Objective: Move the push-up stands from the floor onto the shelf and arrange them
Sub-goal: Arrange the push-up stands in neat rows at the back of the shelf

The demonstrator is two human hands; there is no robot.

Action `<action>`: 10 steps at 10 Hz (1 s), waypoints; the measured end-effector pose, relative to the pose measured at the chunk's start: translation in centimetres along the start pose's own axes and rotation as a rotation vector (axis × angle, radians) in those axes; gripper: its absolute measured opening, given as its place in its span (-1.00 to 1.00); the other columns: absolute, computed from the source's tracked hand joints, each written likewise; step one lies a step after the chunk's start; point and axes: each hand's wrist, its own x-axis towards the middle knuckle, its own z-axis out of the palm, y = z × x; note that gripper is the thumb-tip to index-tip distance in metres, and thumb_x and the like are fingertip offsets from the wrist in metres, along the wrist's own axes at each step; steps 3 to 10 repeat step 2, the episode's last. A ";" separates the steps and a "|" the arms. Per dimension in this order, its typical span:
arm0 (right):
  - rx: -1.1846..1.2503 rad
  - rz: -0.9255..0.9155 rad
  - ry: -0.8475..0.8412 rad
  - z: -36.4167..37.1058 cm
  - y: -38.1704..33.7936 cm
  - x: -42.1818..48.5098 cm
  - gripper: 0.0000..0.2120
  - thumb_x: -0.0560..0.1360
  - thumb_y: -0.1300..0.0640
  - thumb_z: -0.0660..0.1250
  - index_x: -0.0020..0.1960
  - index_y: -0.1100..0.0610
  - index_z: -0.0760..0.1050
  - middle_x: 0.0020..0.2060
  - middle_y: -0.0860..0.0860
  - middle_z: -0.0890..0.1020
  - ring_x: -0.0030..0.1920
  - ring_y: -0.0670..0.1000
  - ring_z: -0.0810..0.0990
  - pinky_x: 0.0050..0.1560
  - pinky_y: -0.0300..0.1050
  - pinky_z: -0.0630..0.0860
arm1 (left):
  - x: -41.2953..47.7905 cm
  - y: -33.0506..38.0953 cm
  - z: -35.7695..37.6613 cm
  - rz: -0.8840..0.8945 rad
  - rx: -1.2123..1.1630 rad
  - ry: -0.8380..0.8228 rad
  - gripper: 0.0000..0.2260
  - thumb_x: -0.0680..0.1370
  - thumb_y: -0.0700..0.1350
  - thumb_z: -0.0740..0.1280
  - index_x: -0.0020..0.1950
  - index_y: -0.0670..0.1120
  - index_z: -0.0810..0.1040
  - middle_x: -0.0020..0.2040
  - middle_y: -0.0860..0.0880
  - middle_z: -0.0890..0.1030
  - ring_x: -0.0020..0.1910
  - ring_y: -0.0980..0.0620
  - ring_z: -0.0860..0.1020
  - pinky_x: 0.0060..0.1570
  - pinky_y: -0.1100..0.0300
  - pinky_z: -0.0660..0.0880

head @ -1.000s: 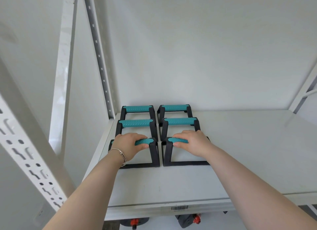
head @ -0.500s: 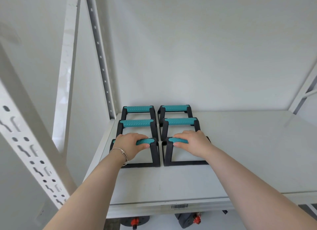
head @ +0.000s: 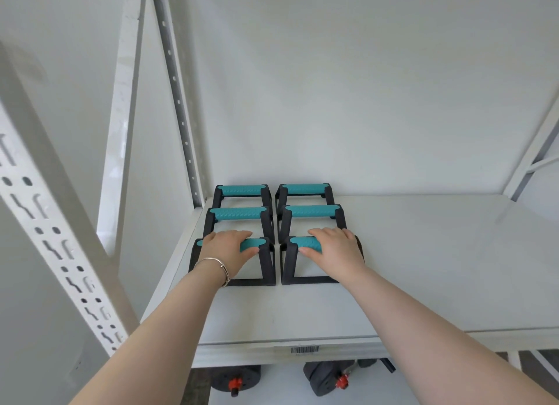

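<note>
Several black push-up stands with teal grips stand in two columns at the left rear of the white shelf (head: 423,268). My left hand (head: 228,249) is wrapped over the teal grip of the front left stand (head: 266,268). My right hand (head: 335,249) grips the teal bar of the front right stand (head: 289,265). Both front stands rest on the shelf. Behind them stand the middle left stand (head: 239,213), the middle right stand (head: 311,211), the back left stand (head: 240,190) and the back right stand (head: 305,189).
White slotted uprights stand at the left front (head: 45,223) and the left rear (head: 178,102). The wall is right behind the stands. A barcode label (head: 305,349) marks the shelf's front edge. Dark dumbbells with red knobs (head: 338,380) lie on the level below.
My hands have stayed on the two front stands. The view has shifted slightly; the stands have hardly moved.
</note>
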 end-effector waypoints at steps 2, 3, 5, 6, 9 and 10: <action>0.053 0.045 0.081 -0.1 1.1 -1.1 -0.32 0.49 -0.33 0.18 0.46 0.07 0.30 0.33 0.04 0.52 0.35 0.09 0.42 0.45 0.06 0.20 | -1.1 2.2 0.9 -0.087 -0.013 0.107 -0.45 0.59 0.20 0.16 0.54 0.06 0.16 0.50 -0.01 0.34 0.50 -0.06 0.24 0.52 -0.13 0.05; 0.053 0.045 0.081 -0.1 1.1 -1.1 -0.32 0.49 -0.33 0.18 0.46 0.07 0.30 0.33 0.04 0.52 0.35 0.09 0.42 0.45 0.06 0.20 | -1.1 2.2 0.9 -0.087 -0.013 0.107 -0.45 0.59 0.20 0.16 0.54 0.06 0.16 0.50 -0.01 0.34 0.50 -0.06 0.24 0.52 -0.13 0.05; 0.053 0.045 0.081 -0.1 1.1 -1.1 -0.32 0.49 -0.33 0.18 0.46 0.07 0.30 0.33 0.04 0.52 0.35 0.09 0.42 0.45 0.06 0.20 | -1.1 2.2 0.9 -0.087 -0.013 0.107 -0.45 0.59 0.20 0.16 0.54 0.06 0.16 0.50 -0.01 0.34 0.50 -0.06 0.24 0.52 -0.13 0.05; 0.053 0.045 0.081 -0.1 1.1 -1.1 -0.32 0.49 -0.33 0.18 0.46 0.07 0.30 0.33 0.04 0.52 0.35 0.09 0.42 0.45 0.06 0.20 | -1.1 2.2 0.9 -0.087 -0.013 0.107 -0.45 0.59 0.20 0.16 0.54 0.06 0.16 0.50 -0.01 0.34 0.50 -0.06 0.24 0.52 -0.13 0.05; 0.053 0.045 0.081 -0.1 1.1 -1.1 -0.32 0.49 -0.33 0.18 0.46 0.07 0.30 0.33 0.04 0.52 0.35 0.09 0.42 0.45 0.06 0.20 | -1.1 2.2 0.9 -0.087 -0.013 0.107 -0.45 0.59 0.20 0.16 0.54 0.06 0.16 0.50 -0.01 0.34 0.50 -0.06 0.24 0.52 -0.13 0.05; 0.053 0.045 0.081 -0.1 1.1 -1.1 -0.32 0.49 -0.33 0.18 0.46 0.07 0.30 0.33 0.04 0.52 0.35 0.09 0.42 0.45 0.06 0.20 | -1.1 2.2 0.9 -0.087 -0.013 0.107 -0.45 0.59 0.20 0.16 0.54 0.06 0.16 0.50 -0.01 0.34 0.50 -0.06 0.24 0.52 -0.13 0.05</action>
